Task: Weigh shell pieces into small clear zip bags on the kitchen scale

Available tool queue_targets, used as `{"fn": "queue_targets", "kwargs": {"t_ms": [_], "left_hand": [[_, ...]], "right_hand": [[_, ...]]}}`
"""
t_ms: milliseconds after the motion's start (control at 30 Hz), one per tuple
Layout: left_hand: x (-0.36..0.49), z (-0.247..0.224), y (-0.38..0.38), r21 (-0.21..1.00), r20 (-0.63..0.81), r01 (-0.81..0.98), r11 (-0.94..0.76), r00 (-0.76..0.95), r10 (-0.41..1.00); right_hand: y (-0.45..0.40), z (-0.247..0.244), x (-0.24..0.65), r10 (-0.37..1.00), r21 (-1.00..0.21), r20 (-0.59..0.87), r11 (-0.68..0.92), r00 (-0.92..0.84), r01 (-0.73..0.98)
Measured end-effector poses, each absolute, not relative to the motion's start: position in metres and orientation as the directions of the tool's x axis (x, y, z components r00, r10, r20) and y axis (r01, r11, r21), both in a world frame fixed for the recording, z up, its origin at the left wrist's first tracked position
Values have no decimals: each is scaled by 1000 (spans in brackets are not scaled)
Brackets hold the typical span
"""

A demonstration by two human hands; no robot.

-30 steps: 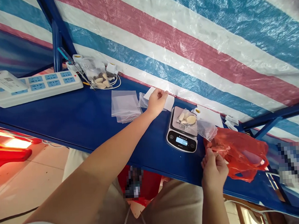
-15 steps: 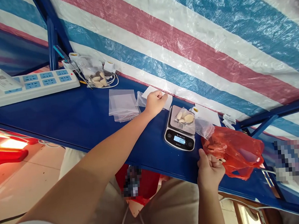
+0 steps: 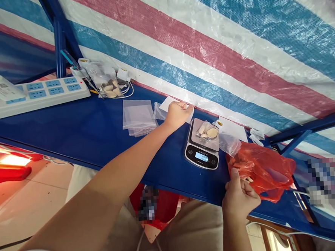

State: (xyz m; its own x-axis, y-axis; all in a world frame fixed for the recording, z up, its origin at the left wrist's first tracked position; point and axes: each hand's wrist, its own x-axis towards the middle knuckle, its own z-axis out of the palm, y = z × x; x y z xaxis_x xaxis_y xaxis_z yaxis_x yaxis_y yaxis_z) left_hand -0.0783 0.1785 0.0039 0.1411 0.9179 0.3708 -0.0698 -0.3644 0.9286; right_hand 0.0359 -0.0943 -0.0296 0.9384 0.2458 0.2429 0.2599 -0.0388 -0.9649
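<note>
Pieces (image 3: 212, 133), pale and rounded, show through a clear bag (image 3: 207, 138).

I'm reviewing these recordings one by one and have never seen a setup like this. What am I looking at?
There is no machine: these are a person's own bare hands. Every picture comes from one camera worn on the head, looking forward and down. On the blue table are a small digital scale with a clear bag of pale pieces on it, a stack of flat clear bags, a white power strip and a red plastic bag. The left hand is by some white paper, the right hand by the red bag. Whether either holds anything is unclear.
</note>
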Motion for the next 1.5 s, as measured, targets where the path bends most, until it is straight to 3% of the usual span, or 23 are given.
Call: {"fn": "queue_targets", "kwargs": {"t_ms": [133, 300, 800, 1133, 1233, 1367, 1500], "left_hand": [[-76, -5, 183, 931, 364, -62, -359, 145, 920], [-80, -12, 188, 919, 394, -52, -391, 97, 914], [-81, -8, 183, 918, 396, -3, -397, 55, 917], [-77, -17, 190, 924, 380, -27, -381, 164, 910], [-79, -17, 190, 915, 404, -33, -403, 137, 905], [-80, -12, 188, 888, 459, -80, -453, 112, 881], [-82, -11, 187, 877, 479, -153, -456, 182, 859]], "right_hand": [[-97, -35, 41, 275, -922, 269, -204, 923, 330], [-98, -31, 43, 351, -861, 303, -297, 886, 413], [-94, -26, 41, 492, -887, 253, -225, 833, 403], [-94, -24, 40, 506, -871, 252, -252, 825, 421], [-93, -24, 41, 482, -921, 216, -187, 849, 341], [-93, -25, 43, 490, -977, 212, 87, 846, 194], [-97, -30, 47, 532, -911, 401, 144, 746, 387]]}}
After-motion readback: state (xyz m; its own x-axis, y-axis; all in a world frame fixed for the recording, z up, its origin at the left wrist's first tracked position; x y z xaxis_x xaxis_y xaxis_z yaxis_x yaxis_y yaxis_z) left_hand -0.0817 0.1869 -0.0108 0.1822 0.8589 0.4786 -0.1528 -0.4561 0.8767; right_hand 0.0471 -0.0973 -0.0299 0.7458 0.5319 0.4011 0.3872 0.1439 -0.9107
